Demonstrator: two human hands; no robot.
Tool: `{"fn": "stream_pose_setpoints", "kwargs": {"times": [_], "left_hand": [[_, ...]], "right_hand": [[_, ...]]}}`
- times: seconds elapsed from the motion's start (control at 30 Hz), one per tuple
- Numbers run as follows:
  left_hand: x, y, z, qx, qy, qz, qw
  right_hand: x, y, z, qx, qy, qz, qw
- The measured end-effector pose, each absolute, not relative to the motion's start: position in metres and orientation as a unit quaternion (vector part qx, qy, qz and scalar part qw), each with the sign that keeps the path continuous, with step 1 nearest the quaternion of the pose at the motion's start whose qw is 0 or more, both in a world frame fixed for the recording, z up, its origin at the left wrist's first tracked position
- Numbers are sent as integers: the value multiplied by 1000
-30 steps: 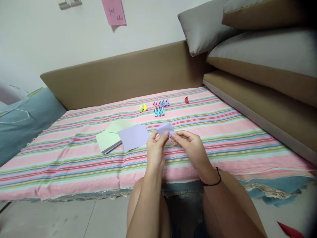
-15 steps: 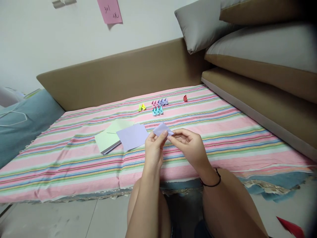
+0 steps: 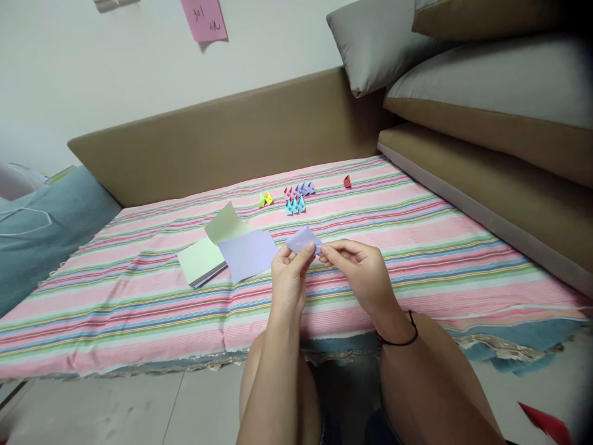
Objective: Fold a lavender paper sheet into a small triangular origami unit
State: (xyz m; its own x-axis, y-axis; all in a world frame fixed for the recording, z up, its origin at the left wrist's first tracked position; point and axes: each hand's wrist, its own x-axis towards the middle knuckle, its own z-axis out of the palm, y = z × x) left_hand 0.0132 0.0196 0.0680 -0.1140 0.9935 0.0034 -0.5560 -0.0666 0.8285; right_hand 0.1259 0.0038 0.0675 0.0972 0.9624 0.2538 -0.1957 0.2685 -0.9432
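A folded purple origami paper (image 3: pixel 303 237) is held up over the striped cloth, its top coming to a point. My left hand (image 3: pixel 290 272) pinches its lower left part, thumb lying across the front. At its right corner, my right hand (image 3: pixel 359 266) grips the edge between thumb and fingers. Left of my hands, a flat purple sheet (image 3: pixel 248 253) overlaps a pale green sheet (image 3: pixel 227 224), whose far part stands up. Beside them lies a stack of paper (image 3: pixel 200 262) with pale green on top.
Small folded paper pieces stand farther back: yellow (image 3: pixel 265 199), pink (image 3: pixel 288 193), purple (image 3: pixel 306 188), turquoise (image 3: pixel 295 206) and red (image 3: pixel 347 182). Cushions (image 3: pixel 486 86) are piled at the right. A brown backrest (image 3: pixel 231 136) closes off the rear. A red paper piece (image 3: pixel 544 421) is on the floor.
My right thumb and fingers have closed in on the right corner of the folded purple paper. The pale green sheet's far part has lifted up from lying nearly flat.
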Motion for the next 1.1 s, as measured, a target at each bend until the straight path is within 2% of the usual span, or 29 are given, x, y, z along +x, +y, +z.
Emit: {"fn": "stream_pose_setpoints", "kwargs": {"times": [0.3, 0.6, 0.77, 1.1], "left_hand": [[12, 19, 65, 394, 421, 636, 512], [5, 20, 63, 419, 433, 599, 528], [3, 20, 64, 442, 456, 592, 496], [0, 22, 65, 434, 418, 560, 568]], "right_hand": [[129, 10, 62, -412, -498, 463, 607], [136, 11, 60, -405, -490, 480, 605], [137, 13, 57, -416, -463, 508, 595], [140, 16, 52, -433, -471, 483, 597]]}}
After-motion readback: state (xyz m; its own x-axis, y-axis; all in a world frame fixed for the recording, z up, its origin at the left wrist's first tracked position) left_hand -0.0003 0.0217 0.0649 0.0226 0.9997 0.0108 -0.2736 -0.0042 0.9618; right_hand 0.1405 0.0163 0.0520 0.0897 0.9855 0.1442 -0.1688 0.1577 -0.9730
